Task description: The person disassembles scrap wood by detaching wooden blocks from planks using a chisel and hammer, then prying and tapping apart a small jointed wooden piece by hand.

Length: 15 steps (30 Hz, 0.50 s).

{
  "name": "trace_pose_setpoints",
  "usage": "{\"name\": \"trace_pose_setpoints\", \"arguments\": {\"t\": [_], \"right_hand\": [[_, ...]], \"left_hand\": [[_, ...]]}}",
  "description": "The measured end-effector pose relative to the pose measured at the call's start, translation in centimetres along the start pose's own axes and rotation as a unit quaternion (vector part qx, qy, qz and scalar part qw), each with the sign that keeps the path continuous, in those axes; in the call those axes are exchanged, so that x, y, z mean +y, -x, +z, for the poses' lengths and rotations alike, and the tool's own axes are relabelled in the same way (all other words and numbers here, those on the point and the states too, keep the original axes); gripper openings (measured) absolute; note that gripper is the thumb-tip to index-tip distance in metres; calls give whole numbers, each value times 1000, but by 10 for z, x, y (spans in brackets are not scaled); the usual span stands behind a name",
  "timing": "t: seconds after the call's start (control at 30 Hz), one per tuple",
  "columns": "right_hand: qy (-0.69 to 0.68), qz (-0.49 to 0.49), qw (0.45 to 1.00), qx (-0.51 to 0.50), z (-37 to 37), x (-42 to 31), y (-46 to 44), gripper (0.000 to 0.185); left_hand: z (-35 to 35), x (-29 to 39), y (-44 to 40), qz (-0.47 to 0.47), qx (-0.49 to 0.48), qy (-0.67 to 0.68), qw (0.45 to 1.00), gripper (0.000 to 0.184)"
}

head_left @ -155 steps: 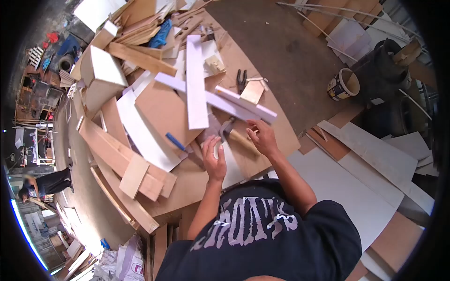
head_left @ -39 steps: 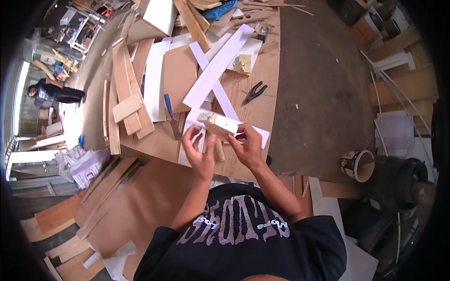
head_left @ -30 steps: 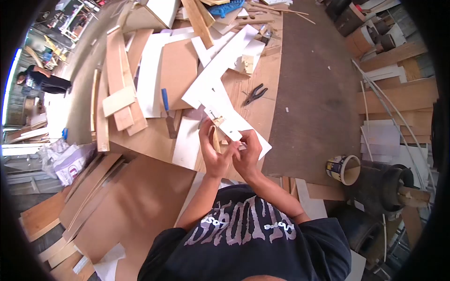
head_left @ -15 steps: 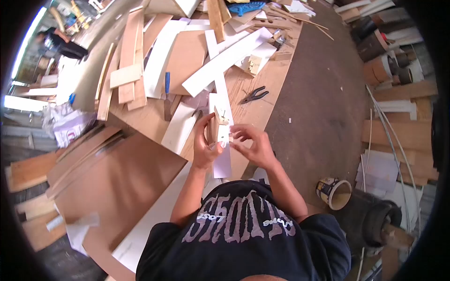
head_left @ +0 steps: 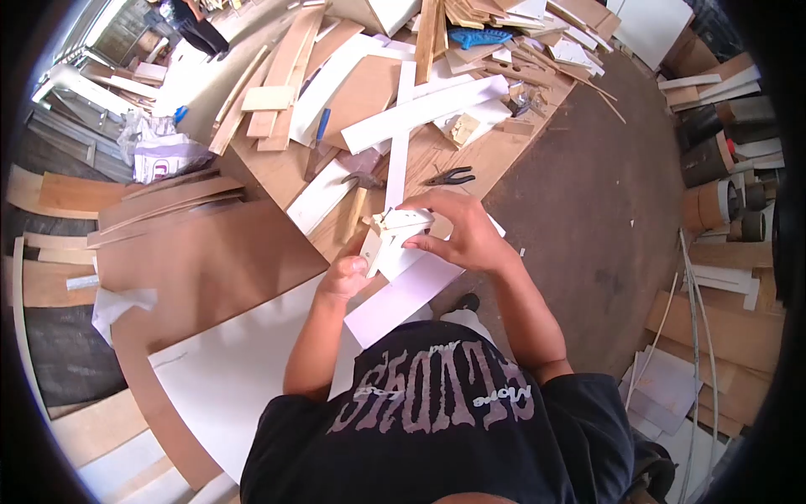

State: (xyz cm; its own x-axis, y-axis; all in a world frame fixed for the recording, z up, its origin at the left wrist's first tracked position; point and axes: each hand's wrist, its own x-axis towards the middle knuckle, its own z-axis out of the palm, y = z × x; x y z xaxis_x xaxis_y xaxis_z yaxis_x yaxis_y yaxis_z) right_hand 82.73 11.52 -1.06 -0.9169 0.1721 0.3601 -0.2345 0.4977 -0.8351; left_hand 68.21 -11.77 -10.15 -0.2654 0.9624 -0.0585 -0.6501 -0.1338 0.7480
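Observation:
My left hand [head_left: 346,275] is closed on the lower left of a small white wooden piece [head_left: 405,235], which has angled parts and dark dots on its face. Fingers and thumb of my right hand [head_left: 463,228] grip the same piece from the right. What looks like a nail or screw sticks up near its far left corner. Below my hands lies a pale, flat board [head_left: 399,304], slanting toward my body. A claw hammer [head_left: 359,202] rests just beyond my left hand. Black pliers [head_left: 450,176] lie beyond my right hand.
The workbench [head_left: 504,164] carries scattered offcuts, a long white board [head_left: 426,113] and a blue-handled tool [head_left: 323,124]. A large brown panel [head_left: 201,269] stands to the left. Cylinders and boards line the right side. Another person [head_left: 197,29] stands far back left.
The white wooden piece has been turned from upright to tilted, with both hands still on it. The flat board below now slants. The hammer has come into clearer view.

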Motion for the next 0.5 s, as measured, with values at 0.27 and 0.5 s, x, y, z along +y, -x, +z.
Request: {"name": "trace_pose_setpoints", "arguments": {"t": [0.27, 0.5], "right_hand": [[13, -1, 995, 95, 4, -5, -9, 44], [-9, 45, 986, 162, 32, 20, -32, 42]], "left_hand": [[51, 48, -21, 177, 109, -309, 928, 58], [36, 43, -47, 315, 231, -562, 729, 50]]}}
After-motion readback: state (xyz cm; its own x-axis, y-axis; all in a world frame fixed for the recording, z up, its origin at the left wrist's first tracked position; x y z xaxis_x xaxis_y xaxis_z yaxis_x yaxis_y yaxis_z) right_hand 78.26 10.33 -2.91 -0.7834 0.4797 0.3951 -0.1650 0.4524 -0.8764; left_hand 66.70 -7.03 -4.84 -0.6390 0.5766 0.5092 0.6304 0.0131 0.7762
